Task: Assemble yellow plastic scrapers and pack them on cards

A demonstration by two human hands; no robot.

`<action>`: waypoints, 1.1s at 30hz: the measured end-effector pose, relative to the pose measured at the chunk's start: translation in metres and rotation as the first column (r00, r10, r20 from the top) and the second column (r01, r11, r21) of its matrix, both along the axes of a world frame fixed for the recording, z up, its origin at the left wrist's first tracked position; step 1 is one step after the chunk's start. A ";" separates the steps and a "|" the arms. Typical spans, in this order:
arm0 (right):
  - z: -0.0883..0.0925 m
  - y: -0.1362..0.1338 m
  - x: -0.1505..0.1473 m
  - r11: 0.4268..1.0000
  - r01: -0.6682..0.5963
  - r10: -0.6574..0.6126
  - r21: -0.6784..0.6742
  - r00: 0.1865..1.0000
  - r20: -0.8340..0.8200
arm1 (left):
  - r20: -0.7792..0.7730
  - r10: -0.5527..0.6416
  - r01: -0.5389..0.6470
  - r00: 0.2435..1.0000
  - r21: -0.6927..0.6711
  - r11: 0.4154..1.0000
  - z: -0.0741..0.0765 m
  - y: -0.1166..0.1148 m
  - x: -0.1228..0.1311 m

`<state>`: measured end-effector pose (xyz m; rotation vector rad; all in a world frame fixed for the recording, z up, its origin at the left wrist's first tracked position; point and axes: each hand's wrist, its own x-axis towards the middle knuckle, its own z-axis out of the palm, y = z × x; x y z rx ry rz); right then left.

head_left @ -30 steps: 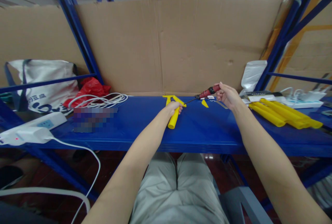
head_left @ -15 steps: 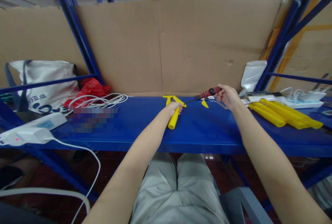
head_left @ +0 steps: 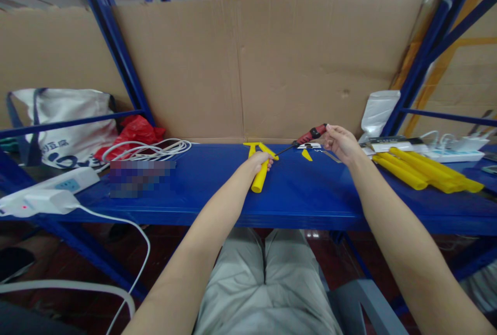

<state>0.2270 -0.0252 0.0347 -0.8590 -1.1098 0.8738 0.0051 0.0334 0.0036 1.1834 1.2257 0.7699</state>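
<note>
1. My left grip (head_left: 263, 162) is closed around the yellow handle (head_left: 259, 183). My right grip (head_left: 328, 130) pinches the back end of the red screwdriver (head_left: 309, 136), right of the yellow handle.
2. I think this is the screw-turning step. Next calls for a still left grip and a straight twist.
3. The yellow handle's long way runs away from me, leaning right, round end toward me. The red screwdriver slants down to it.
4. More yellow tubes (head_left: 430, 170) lie far right of the yellow handle.
</note>
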 end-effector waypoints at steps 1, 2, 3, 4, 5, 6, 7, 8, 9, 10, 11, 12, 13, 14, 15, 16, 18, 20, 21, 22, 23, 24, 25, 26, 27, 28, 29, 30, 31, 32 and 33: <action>0.000 0.001 0.001 1.000 0.015 -0.015 0.000 1.000 -0.007 | 0.001 0.000 0.000 1.000 0.001 1.000 0.000 0.000 0.000; -0.001 0.002 0.001 1.000 0.029 -0.029 -0.006 0.999 -0.017 | 0.003 -0.001 0.001 1.000 0.001 1.000 0.000 0.000 0.000; -0.001 0.003 0.002 0.999 0.039 -0.040 -0.017 0.999 -0.026 | 0.004 -0.002 0.002 1.000 0.002 1.000 0.000 0.000 0.000; -0.002 0.004 0.003 0.999 0.045 -0.046 -0.030 0.998 -0.033 | 0.006 -0.003 0.003 1.000 0.002 1.000 0.000 0.000 0.000; -0.002 0.005 0.003 0.998 0.049 -0.050 -0.042 0.998 -0.033 | 0.005 -0.001 0.001 1.000 0.002 1.000 0.000 0.000 0.000; -0.002 0.005 0.004 0.997 0.052 -0.054 -0.048 0.998 -0.028 | 0.004 -0.002 0.002 1.000 0.000 1.000 0.000 0.000 -0.001; -0.002 0.006 0.004 0.998 0.052 -0.053 -0.048 0.998 -0.018 | 0.002 -0.002 0.002 1.000 -0.002 1.000 0.000 0.000 -0.001; -0.003 0.006 0.004 0.998 0.048 -0.048 -0.045 0.999 -0.007 | -0.002 -0.003 0.003 1.000 -0.005 1.000 0.000 0.000 -0.001; -0.003 0.005 0.004 0.998 0.043 -0.043 -0.042 0.999 0.003 | -0.006 -0.003 0.003 1.000 -0.007 1.000 0.000 0.001 -0.001; -0.003 0.004 0.003 0.998 0.040 -0.040 -0.039 0.999 0.010 | -0.009 -0.004 0.004 1.000 -0.009 1.000 0.000 0.001 -0.001; -0.002 0.003 0.003 0.999 0.037 -0.036 -0.038 0.999 0.010 | -0.011 -0.006 0.006 1.000 -0.011 1.000 -0.001 0.001 -0.001; -0.002 0.002 0.002 0.999 0.032 -0.032 -0.040 0.999 0.001 | -0.011 -0.008 0.008 1.000 -0.012 1.000 -0.001 0.002 -0.001; -0.001 0.001 0.001 0.999 0.026 -0.027 -0.043 1.000 -0.015 | -0.011 -0.010 0.010 1.000 -0.013 1.000 -0.001 0.002 -0.001; 0.000 -0.001 0.000 0.999 0.017 -0.019 -0.047 0.999 -0.035 | -0.010 -0.013 0.013 1.000 -0.014 1.000 -0.001 0.002 -0.001; 0.001 -0.002 -0.001 0.999 0.005 -0.007 -0.050 0.999 -0.054 | -0.008 -0.015 0.015 1.000 -0.013 1.000 -0.001 0.003 -0.001; 0.002 -0.003 -0.002 0.999 -0.010 0.007 -0.049 0.998 -0.068 | -0.006 -0.016 0.016 1.000 -0.012 1.000 -0.001 0.002 -0.001; 0.002 -0.004 -0.003 0.999 -0.035 0.032 -0.040 0.997 -0.072 | -0.001 -0.012 0.012 1.000 -0.006 1.000 -0.001 0.002 0.000; 0.002 -0.003 -0.003 0.999 -0.039 0.037 -0.022 0.998 -0.060 | 0.003 -0.005 0.005 1.000 -0.002 1.000 -0.001 0.001 0.000; 0.001 -0.002 -0.003 0.999 -0.031 0.030 -0.014 0.998 -0.054 | 0.003 -0.002 0.002 1.000 -0.001 1.000 0.000 0.000 0.000; 0.000 -0.001 -0.002 1.000 -0.020 0.020 -0.008 0.999 -0.050 | 0.001 0.000 0.000 1.000 -0.001 1.000 0.000 0.000 0.000; -0.001 0.000 -0.001 1.000 -0.008 0.008 -0.004 0.999 -0.052 | 0.000 0.000 0.000 1.000 -0.002 1.000 0.000 0.000 0.000; -0.001 0.001 -0.001 1.000 0.003 -0.003 -0.001 0.998 -0.057 | -0.001 -0.002 0.002 1.000 -0.003 1.000 -0.001 0.001 0.000; -0.002 0.002 0.000 1.000 0.014 -0.014 0.000 0.998 -0.063 | -0.002 -0.005 0.005 1.000 -0.004 1.000 -0.001 0.001 0.000; -0.002 0.003 0.001 1.000 0.023 -0.023 0.000 0.997 -0.068 | -0.001 -0.008 0.008 1.000 -0.006 1.000 -0.001 0.002 0.000; -0.003 0.004 0.001 1.000 0.032 -0.032 0.000 0.997 -0.072 | -0.001 -0.011 0.011 1.000 -0.008 1.000 -0.002 0.003 0.000; -0.003 0.005 0.002 0.999 0.040 -0.040 0.000 0.997 -0.072 | 0.001 -0.015 0.016 1.000 -0.011 1.000 -0.002 0.004 0.000; -0.003 0.006 0.002 0.999 0.048 -0.048 -0.003 0.997 -0.068 | 0.002 -0.020 0.020 1.000 -0.014 1.000 -0.003 0.005 0.000; -0.003 0.006 0.002 0.999 0.054 -0.054 -0.008 0.997 -0.060 | 0.002 -0.024 0.024 1.000 -0.017 1.000 -0.003 0.005 0.000; -0.004 0.006 0.002 0.998 0.057 -0.058 -0.014 0.997 -0.048 | 0.002 -0.027 0.027 1.000 -0.018 0.999 -0.004 0.006 -0.001; -0.004 0.006 0.002 0.998 0.058 -0.058 -0.017 0.998 -0.034 | 0.002 -0.031 0.031 1.000 -0.018 0.999 -0.004 0.006 -0.001; -0.004 0.006 0.002 0.998 0.054 -0.055 -0.017 0.998 -0.019 | 0.001 -0.033 0.033 0.999 -0.017 0.999 -0.004 0.006 -0.001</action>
